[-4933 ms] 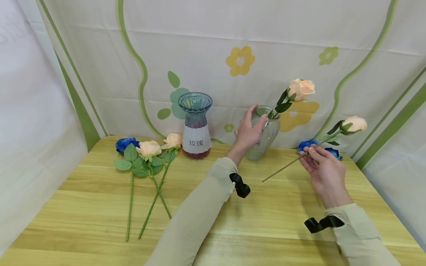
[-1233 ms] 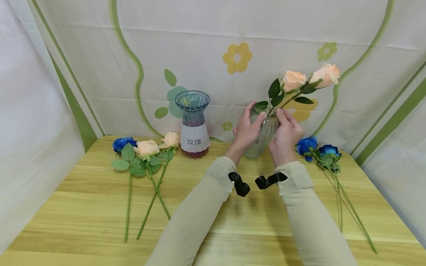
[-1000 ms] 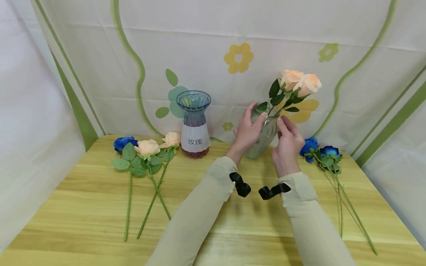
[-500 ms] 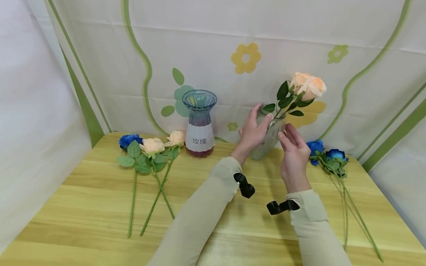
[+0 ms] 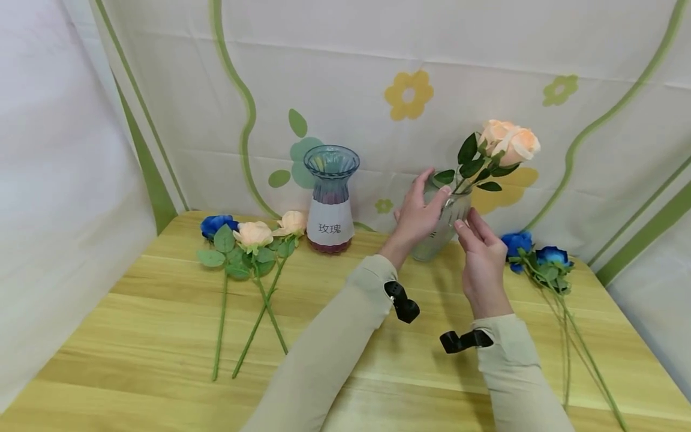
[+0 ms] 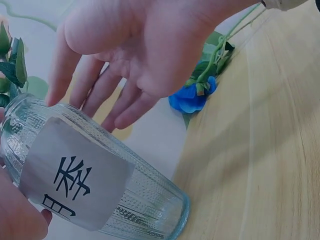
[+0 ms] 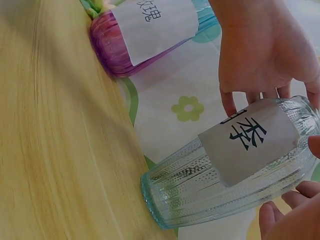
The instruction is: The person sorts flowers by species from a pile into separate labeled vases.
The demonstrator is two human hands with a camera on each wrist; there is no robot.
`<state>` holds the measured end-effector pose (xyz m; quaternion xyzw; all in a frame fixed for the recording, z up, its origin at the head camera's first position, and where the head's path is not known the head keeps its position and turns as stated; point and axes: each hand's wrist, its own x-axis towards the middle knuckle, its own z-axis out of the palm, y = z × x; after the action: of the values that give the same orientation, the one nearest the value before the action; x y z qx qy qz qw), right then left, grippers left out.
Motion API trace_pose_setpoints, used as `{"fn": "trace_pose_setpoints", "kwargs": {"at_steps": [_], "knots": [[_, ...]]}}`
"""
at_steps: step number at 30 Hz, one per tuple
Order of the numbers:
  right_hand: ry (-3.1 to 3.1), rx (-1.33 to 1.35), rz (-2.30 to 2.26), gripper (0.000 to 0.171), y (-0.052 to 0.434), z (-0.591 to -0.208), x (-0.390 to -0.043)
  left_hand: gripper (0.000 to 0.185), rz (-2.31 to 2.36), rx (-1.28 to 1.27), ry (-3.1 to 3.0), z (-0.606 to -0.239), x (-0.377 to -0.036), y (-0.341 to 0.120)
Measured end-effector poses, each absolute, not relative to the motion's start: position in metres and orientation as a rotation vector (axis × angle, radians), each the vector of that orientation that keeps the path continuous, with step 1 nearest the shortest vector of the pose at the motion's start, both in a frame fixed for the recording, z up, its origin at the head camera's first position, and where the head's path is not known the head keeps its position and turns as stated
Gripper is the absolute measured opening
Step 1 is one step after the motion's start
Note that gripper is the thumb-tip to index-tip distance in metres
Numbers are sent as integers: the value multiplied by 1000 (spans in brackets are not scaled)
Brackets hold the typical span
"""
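Note:
A clear glass vase (image 5: 433,241) with a white paper label (image 6: 82,175) stands near the back of the table. Two peach roses (image 5: 517,146) with dark green leaves lean to the right out of its mouth. My left hand (image 5: 420,221) grips the vase near the rim, thumb in front and fingers behind. At the vase's right side is my right hand (image 5: 483,264), its fingers relaxed and lightly touching the glass or very close to it; no stem is in it. In the right wrist view the vase's textured base (image 7: 165,200) shows below the hands.
Left of the hands stands a blue-and-purple labelled vase (image 5: 330,201). Further left lie a blue rose (image 5: 218,225) and two peach roses (image 5: 254,235) with crossing stems. Blue roses (image 5: 553,257) lie on the right of the wooden table (image 5: 162,336). A patterned cloth hangs behind.
My right hand brought the second peach rose into the clear vase, let go of its stem, and moved down along the vase's side. My left hand has kept its grip on the vase.

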<state>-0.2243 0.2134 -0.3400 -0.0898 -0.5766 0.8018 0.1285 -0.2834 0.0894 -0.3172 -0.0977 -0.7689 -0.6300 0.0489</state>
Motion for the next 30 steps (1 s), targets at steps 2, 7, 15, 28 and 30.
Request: {"fn": "trace_pose_setpoints", "kwargs": {"at_steps": [2,7,15,28,30], "knots": [[-1701,-267,2320,62,214,-340,-225,63,-1919,-302,-2358,-316,-283,88],[-1718,-290,2319,61,217,-342,-225,66,-1922,-336,-2397,-314,-284,82],[-1693,-322,2340,59,219,-344,-227,64,-1915,-278,-2390,-313,-264,54],[-1719,-319,2343,59,221,-342,-226,47,-2090,-29,-2209,-336,-193,-61],[-1713,-323,2344,58,221,-342,-226,46,-2130,38,-2194,-341,-186,-76]]}}
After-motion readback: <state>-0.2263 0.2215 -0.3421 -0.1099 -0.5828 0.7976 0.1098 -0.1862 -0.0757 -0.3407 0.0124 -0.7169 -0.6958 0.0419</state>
